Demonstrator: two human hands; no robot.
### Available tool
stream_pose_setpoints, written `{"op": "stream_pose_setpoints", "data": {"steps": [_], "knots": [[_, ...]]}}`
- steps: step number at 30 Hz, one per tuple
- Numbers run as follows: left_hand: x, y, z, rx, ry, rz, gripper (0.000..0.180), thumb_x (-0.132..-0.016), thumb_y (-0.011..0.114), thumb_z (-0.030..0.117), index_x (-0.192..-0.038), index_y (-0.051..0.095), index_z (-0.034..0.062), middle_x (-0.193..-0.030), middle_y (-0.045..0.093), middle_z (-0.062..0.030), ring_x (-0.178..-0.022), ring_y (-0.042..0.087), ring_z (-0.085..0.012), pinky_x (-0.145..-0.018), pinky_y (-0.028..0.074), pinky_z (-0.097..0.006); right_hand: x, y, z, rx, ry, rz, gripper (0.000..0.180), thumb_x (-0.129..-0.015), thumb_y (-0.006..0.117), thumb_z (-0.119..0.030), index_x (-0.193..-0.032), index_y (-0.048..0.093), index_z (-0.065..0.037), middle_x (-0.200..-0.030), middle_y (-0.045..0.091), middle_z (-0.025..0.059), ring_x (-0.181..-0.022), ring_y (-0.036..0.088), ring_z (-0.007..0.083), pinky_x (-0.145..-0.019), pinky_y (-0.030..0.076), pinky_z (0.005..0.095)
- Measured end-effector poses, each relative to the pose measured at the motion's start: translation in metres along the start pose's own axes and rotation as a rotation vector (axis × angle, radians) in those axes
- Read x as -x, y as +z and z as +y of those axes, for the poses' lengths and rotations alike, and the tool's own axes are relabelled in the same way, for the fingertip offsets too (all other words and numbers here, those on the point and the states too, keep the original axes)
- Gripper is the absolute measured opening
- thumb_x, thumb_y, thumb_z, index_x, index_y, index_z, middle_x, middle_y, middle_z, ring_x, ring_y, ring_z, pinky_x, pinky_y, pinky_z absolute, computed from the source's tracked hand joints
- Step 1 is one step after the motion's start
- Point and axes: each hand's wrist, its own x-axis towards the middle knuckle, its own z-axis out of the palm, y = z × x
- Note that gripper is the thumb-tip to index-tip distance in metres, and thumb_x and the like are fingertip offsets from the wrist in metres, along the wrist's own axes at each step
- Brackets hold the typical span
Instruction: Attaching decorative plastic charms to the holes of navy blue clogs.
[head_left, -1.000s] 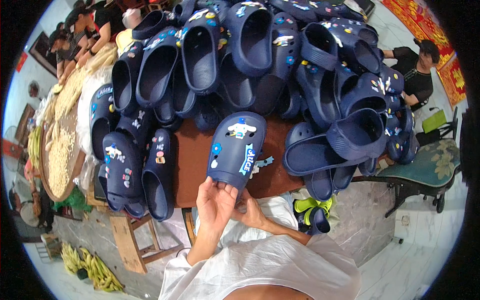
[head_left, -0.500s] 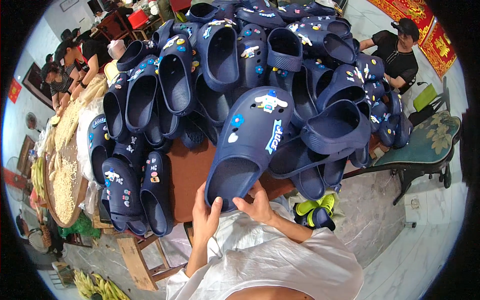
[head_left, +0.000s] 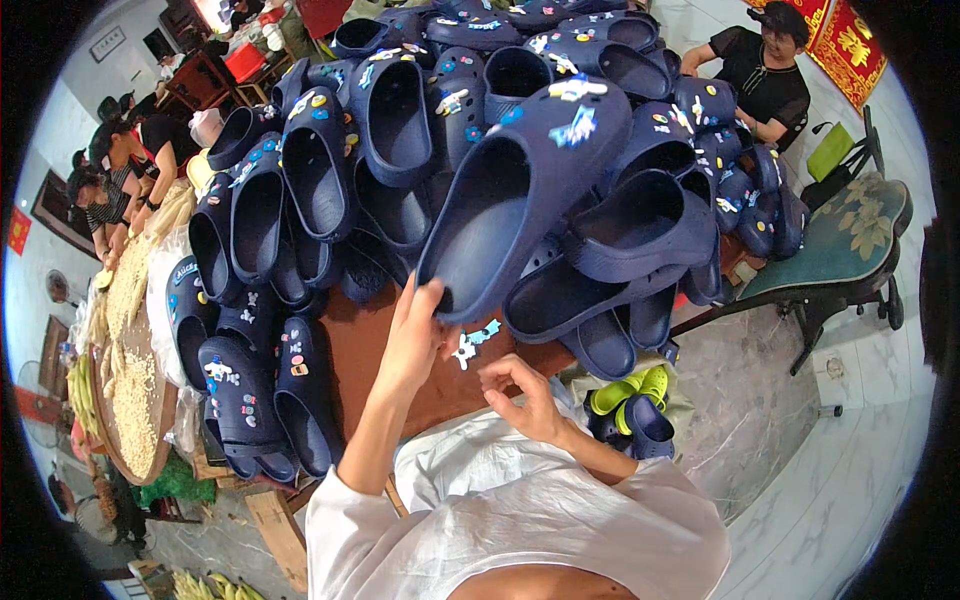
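Above brown tabletop (head_left: 370, 360), a navy clog (head_left: 540, 180) slants beyond the left hand (head_left: 412, 335) gripping it, right hand (head_left: 530, 403) unclasped.

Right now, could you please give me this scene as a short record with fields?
Left hand: gripping the open heel end of a navy clog, toe pointing up and away
Right hand: holding nothing visible, fingers partly curled
Table: brown top, with loose blue-and-white charms on it
Beyond: large pile of navy clogs, many decorated
Far left: round tray of pale kernels
Far right: green chair with floral pattern
Upper right: person in black
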Motion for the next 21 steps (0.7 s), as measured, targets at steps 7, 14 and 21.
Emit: {"op": "stream_pose_setpoints", "data": {"steps": [7,14,21], "knots": [[-0.077,0.062,0.016,-0.04,0.005,-0.241,0.034,-0.099,0.049,0.039,-0.101,0.051,0.0051,-0.068,0.051,-0.0033,-0.049,0.045,-0.0102,-0.043,0.032,-0.025,0.027,-0.018,0.004,0.17,0.042,0.038,0.017,-0.089,0.068,-0.006,-0.105,0.065,0.0,-0.1,0.062,0.0088,-0.089,0.065,0.0172,-0.078,0.053,0.029],[-0.118,0.111,-0.002,-0.003,-0.033,-0.275,0.045,-0.097,0.051,0.043,-0.092,0.055,-0.0013,-0.074,0.056,-0.0077,-0.051,0.047,-0.0114,-0.047,0.038,-0.028,0.033,-0.022,0.007,0.187,0.07,0.08,0.016,-0.089,0.068,-0.006,-0.104,0.065,0.0,-0.1,0.063,0.0095,-0.089,0.066,0.0188,-0.078,0.055,0.0297],[-0.147,0.121,-0.013,-0.123,-0.054,-0.207,0.062,-0.091,0.056,0.062,-0.101,0.059,0.0016,-0.083,0.058,-0.0056,-0.062,0.052,-0.0126,-0.062,0.044,-0.03,0.035,-0.017,0.01,0.208,0.09,0.044,0.016,-0.089,0.067,-0.006,-0.104,0.065,-0.001,-0.1,0.063,0.0099,-0.088,0.066,0.0215,-0.077,0.055,0.0312]]}}
